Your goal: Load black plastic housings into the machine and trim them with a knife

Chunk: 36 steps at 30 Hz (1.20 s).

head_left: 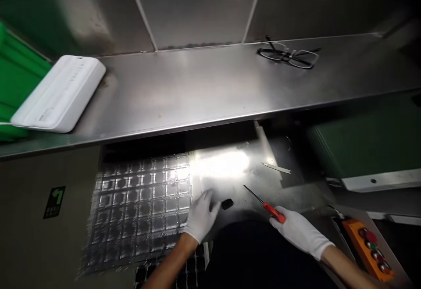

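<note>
My right hand (301, 230), in a white glove, is closed around the red handle of a screwdriver (271, 210). Its thin dark shaft points up and to the left over the metal worktop (220, 188). My gloved left hand (200, 216) holds nothing, with thumb and fingers apart. Just right of its thumb lies a small black part (227, 204), whose kind I cannot make out. Behind the screwdriver tip rests a slim pale tool with a pointed end (276, 168). A clear plastic tray with many square pockets (144, 205) sits left of my left hand.
A metal shelf (184, 91) spans above the worktop, carrying eyeglasses (289, 55) and a white box-shaped device (59, 94) beside a green bin (19, 74). An orange control box with buttons (366, 249) is at lower right. Another tray with dark pockets (194, 269) shows below.
</note>
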Each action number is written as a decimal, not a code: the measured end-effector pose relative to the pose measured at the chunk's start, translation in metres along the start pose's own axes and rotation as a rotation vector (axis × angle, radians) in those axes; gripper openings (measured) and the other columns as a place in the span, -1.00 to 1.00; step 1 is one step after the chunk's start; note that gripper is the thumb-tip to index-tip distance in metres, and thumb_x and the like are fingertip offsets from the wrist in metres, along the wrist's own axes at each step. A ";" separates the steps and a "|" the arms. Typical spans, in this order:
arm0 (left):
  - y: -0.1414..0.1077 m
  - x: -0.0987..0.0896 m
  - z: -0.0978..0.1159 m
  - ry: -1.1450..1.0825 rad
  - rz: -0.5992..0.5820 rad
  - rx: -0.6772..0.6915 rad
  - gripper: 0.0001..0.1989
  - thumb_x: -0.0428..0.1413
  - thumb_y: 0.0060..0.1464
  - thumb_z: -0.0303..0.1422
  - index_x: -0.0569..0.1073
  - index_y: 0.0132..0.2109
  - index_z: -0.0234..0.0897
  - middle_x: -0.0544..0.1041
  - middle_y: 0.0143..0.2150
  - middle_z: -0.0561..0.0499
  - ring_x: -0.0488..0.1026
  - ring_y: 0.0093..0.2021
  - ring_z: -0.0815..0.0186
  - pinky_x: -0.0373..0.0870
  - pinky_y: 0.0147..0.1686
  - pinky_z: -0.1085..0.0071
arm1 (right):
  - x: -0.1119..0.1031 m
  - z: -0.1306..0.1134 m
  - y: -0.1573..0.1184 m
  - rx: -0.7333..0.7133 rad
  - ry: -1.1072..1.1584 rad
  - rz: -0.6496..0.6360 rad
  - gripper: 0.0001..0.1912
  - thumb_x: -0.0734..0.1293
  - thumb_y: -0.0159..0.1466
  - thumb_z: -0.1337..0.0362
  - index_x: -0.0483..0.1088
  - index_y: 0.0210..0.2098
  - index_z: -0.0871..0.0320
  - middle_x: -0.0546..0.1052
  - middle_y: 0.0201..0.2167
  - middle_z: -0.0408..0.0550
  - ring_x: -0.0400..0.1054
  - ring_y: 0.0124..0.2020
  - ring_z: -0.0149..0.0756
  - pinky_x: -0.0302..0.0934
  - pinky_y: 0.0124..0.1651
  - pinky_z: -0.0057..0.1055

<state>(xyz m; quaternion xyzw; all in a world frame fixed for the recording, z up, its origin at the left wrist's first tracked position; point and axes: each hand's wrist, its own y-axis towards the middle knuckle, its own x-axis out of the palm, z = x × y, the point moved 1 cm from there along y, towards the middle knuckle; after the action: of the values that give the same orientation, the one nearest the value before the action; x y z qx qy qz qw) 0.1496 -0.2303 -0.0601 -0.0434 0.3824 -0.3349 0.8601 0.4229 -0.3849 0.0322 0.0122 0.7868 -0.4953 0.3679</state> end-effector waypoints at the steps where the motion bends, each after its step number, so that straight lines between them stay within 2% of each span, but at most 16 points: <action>1: -0.009 0.023 0.007 -0.018 -0.024 -0.034 -0.41 0.23 0.16 -0.17 0.42 0.32 -0.15 0.51 0.27 -0.14 0.47 0.26 0.01 0.37 0.29 0.11 | 0.002 0.003 -0.002 0.002 0.014 -0.013 -0.89 0.30 0.34 0.22 0.43 -0.28 0.10 0.51 -0.48 -0.10 0.40 -0.45 -0.23 0.20 -0.32 -0.35; 3: -0.018 0.060 0.013 -0.048 -0.043 -0.105 -0.27 0.32 0.01 -0.23 0.38 0.33 -0.21 0.49 0.28 -0.22 0.44 0.28 -0.05 0.36 0.30 0.10 | 0.005 0.011 -0.006 0.013 0.042 -0.039 -0.90 0.31 0.32 0.21 0.41 -0.30 0.08 0.48 -0.49 -0.12 0.36 -0.46 -0.25 0.15 -0.34 -0.35; 5: -0.019 0.085 0.015 -0.077 -0.039 -0.153 -0.20 0.34 -0.03 -0.25 0.34 0.35 -0.25 0.46 0.29 -0.26 0.41 0.30 -0.05 0.34 0.32 0.13 | 0.008 0.019 -0.011 0.017 0.072 -0.052 -0.88 0.32 0.32 0.19 0.40 -0.31 0.09 0.46 -0.50 -0.13 0.33 -0.47 -0.27 0.12 -0.35 -0.35; 8: -0.013 0.102 0.019 -0.120 -0.004 -0.193 -0.30 0.25 0.07 -0.23 0.34 0.33 -0.29 0.45 0.26 -0.26 0.43 0.26 -0.01 0.34 0.30 0.16 | 0.008 0.031 -0.019 0.030 0.115 -0.056 -0.84 0.36 0.31 0.14 0.40 -0.30 0.10 0.43 -0.52 -0.14 0.27 -0.51 -0.30 0.09 -0.36 -0.35; 11: -0.005 0.105 0.027 -0.185 0.032 -0.214 -0.56 0.15 0.17 -0.23 0.49 0.15 -0.28 0.52 0.12 -0.23 0.48 0.17 -0.01 0.34 0.27 0.10 | 0.006 0.038 -0.025 0.028 0.159 -0.052 -0.73 0.37 0.34 0.04 0.41 -0.31 0.11 0.41 -0.50 -0.14 0.25 -0.49 -0.34 0.16 -0.33 -0.37; 13: -0.002 0.104 0.034 -0.263 0.042 -0.220 -0.69 0.15 0.17 -0.24 0.55 0.01 -0.27 0.56 0.04 -0.20 0.49 0.13 0.00 0.33 0.26 0.08 | 0.003 0.042 -0.029 0.014 0.197 -0.045 -0.64 0.34 0.38 -0.05 0.41 -0.30 0.13 0.43 -0.43 -0.13 0.28 -0.43 -0.35 0.24 -0.26 -0.37; 15: 0.000 0.102 0.043 -0.375 0.048 -0.248 -0.72 0.16 0.17 -0.23 0.54 -0.03 -0.26 0.59 -0.02 -0.18 0.52 0.07 0.04 0.38 0.20 0.09 | 0.000 0.047 -0.035 -0.001 0.239 -0.036 -0.61 0.33 0.39 -0.08 0.41 -0.29 0.15 0.45 -0.39 -0.10 0.30 -0.38 -0.34 0.28 -0.21 -0.36; 18: -0.001 0.093 0.061 -0.586 0.069 -0.310 -0.67 0.16 0.19 -0.15 0.47 -0.01 -0.27 0.59 -0.04 -0.16 0.55 -0.06 0.15 0.49 0.00 0.20 | -0.009 0.055 -0.048 -0.033 0.311 -0.043 -0.65 0.32 0.34 -0.04 0.42 -0.29 0.14 0.46 -0.40 -0.08 0.31 -0.37 -0.30 0.28 -0.23 -0.35; 20: -0.005 0.081 0.079 -0.727 0.070 -0.325 -0.61 0.22 0.15 -0.10 0.44 -0.01 -0.28 0.58 -0.12 -0.10 0.54 -0.20 0.25 0.50 -0.13 0.30 | -0.019 0.059 -0.058 -0.082 0.400 -0.049 -0.64 0.31 0.32 -0.05 0.44 -0.25 0.14 0.48 -0.38 -0.08 0.34 -0.34 -0.26 0.30 -0.21 -0.34; 23: -0.017 0.058 0.113 -0.902 0.060 -0.317 -0.52 0.29 0.10 -0.08 0.45 0.03 -0.29 0.51 -0.32 0.06 0.41 -0.41 0.40 0.40 -0.34 0.43 | -0.041 0.063 -0.072 -0.167 0.515 -0.047 -0.59 0.32 0.30 -0.10 0.48 -0.20 0.14 0.51 -0.35 -0.07 0.39 -0.28 -0.19 0.35 -0.16 -0.30; 26: -0.034 0.037 0.152 -1.092 0.057 -0.307 -0.49 0.32 0.11 -0.12 0.48 0.10 -0.31 0.41 -0.44 0.15 0.26 -0.50 0.48 0.22 -0.47 0.51 | -0.066 0.064 -0.084 -0.237 0.494 -0.069 -0.55 0.32 0.30 -0.16 0.49 -0.22 0.12 0.51 -0.36 -0.07 0.41 -0.28 -0.18 0.37 -0.16 -0.32; 28: -0.045 0.029 0.179 -1.253 0.013 -0.296 -0.49 0.35 0.11 -0.19 0.49 0.13 -0.34 0.33 -0.52 0.20 0.17 -0.55 0.52 0.12 -0.50 0.52 | -0.082 0.066 -0.090 -0.268 0.445 -0.126 -0.51 0.29 0.32 -0.21 0.49 -0.21 0.10 0.53 -0.34 -0.06 0.41 -0.31 -0.21 0.39 -0.15 -0.33; 30: -0.054 0.026 0.204 -1.381 -0.014 -0.276 -0.49 0.38 0.08 -0.26 0.50 0.12 -0.37 0.27 -0.57 0.23 0.12 -0.57 0.54 0.10 -0.49 0.51 | -0.096 0.073 -0.096 -0.264 0.384 -0.169 -0.45 0.26 0.30 -0.28 0.48 -0.16 0.09 0.54 -0.32 -0.06 0.41 -0.34 -0.22 0.41 -0.15 -0.34; 32: -0.063 0.027 0.228 -1.433 0.011 -0.261 -0.52 0.41 0.04 -0.30 0.53 0.07 -0.38 0.26 -0.58 0.23 0.12 -0.56 0.54 0.11 -0.47 0.50 | -0.109 0.083 -0.100 -0.262 0.335 -0.186 -0.40 0.27 0.27 -0.32 0.48 -0.10 0.07 0.55 -0.32 -0.05 0.43 -0.32 -0.20 0.42 -0.12 -0.34; 36: -0.077 0.031 0.266 -1.455 0.074 -0.243 -0.58 0.42 0.02 -0.32 0.56 -0.01 -0.40 0.31 -0.54 0.19 0.14 -0.55 0.55 0.07 -0.48 0.50 | -0.131 0.109 -0.100 -0.354 0.312 -0.235 -0.48 0.29 0.31 -0.25 0.51 -0.08 0.04 0.54 -0.33 -0.08 0.46 -0.26 -0.18 0.42 -0.08 -0.36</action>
<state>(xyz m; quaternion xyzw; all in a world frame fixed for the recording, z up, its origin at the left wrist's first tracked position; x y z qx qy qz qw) 0.3052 -0.3572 0.1327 -0.3367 -0.2492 -0.1473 0.8960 0.5418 -0.4767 0.1608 -0.0678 0.9044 -0.3815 0.1784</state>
